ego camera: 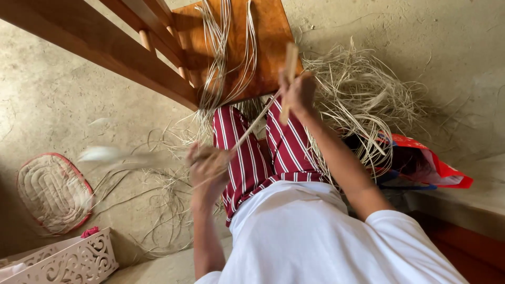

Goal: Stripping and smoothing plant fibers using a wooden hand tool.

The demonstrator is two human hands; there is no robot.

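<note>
Straw strip point(252, 126) is clamped by left hand point(208, 164), scraped with stick point(288, 79) gripped by right hand point(299, 93); big raw pile point(363, 100) left unworked.

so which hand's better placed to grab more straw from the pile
Probably the right hand: the straw pile lies beside it, though it holds a wooden stick. The left hand grips a strand.

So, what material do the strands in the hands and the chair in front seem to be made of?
The strands look like dried plant fibre, perhaps rattan or straw: pale, matte, thin and stiff in loose tangles. The chair looks like varnished wood: reddish-brown, with visible grain and a slight shine. The right hand holds a pale flat stick, probably bare wood or bamboo.
</note>
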